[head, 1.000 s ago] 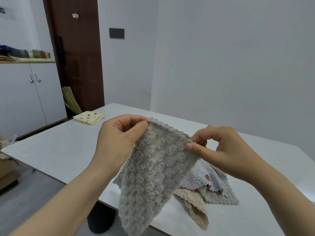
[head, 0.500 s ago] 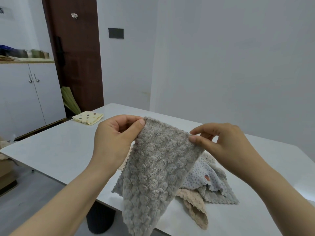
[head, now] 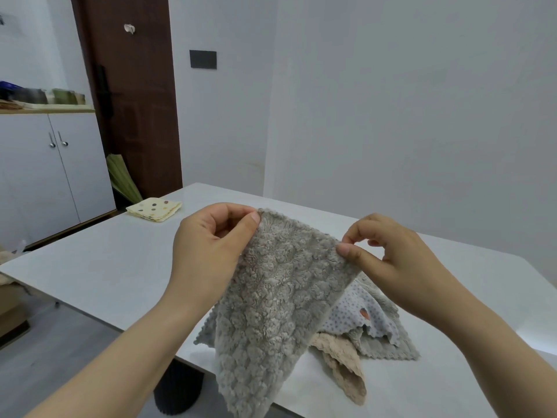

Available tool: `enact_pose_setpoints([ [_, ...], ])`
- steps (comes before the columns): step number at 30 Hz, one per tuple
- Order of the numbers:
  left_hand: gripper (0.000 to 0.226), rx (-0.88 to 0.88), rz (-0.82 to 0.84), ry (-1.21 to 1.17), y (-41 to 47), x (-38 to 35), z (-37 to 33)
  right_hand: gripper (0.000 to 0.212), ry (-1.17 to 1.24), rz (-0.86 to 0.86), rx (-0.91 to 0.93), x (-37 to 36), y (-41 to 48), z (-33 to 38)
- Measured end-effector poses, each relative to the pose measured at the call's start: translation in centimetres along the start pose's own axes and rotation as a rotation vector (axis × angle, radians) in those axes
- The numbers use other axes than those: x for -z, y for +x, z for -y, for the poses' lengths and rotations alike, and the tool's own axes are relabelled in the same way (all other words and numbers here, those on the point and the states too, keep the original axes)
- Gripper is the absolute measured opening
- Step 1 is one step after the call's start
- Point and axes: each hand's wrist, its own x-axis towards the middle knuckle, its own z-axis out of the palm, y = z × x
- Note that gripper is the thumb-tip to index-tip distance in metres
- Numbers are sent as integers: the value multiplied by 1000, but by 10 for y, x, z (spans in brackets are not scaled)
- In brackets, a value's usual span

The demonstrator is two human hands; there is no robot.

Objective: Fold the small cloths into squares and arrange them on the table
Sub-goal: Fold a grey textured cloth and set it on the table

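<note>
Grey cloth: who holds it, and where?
Both hands: the left hand pinches the top left corner of the grey cloth, the right hand its top right corner.

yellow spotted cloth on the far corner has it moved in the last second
No. The yellow spotted cloth lies in the same spot by the far left edge of the table, below the brown door, as before.
</note>
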Motion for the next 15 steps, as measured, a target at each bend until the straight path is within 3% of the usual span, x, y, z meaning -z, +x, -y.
enact_pose_setpoints([
  [8, 11, -79, 106, 71, -10, -9, -11, 45, 176, -3, 138, -1, 6, 22],
  [15, 11, -108, 187, 60, -17, -14, -15, 7, 283, 26, 160, -8, 13, 34],
])
